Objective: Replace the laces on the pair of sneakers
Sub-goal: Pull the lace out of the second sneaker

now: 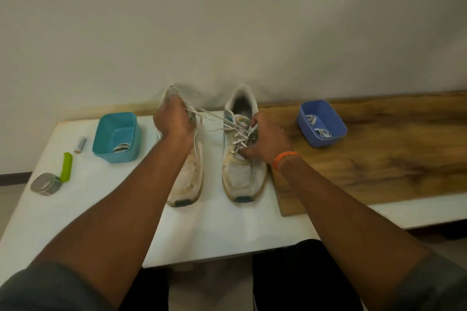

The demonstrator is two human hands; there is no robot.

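On the white table (75, 209), left hand (174, 121) fingers grip blurred lace (214, 118); right hand (267, 141) grips sneaker (240, 159).

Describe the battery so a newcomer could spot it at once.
Start at the white table and find the teal tub on its left part. The battery lies just left of that tub, a small silver cylinder on its side. The only other things nearby are a green-handled tool and a round grey tin, both nearer the front edge.

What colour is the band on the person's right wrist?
Orange. The wristband sits just behind the right hand, clearest in the head view.
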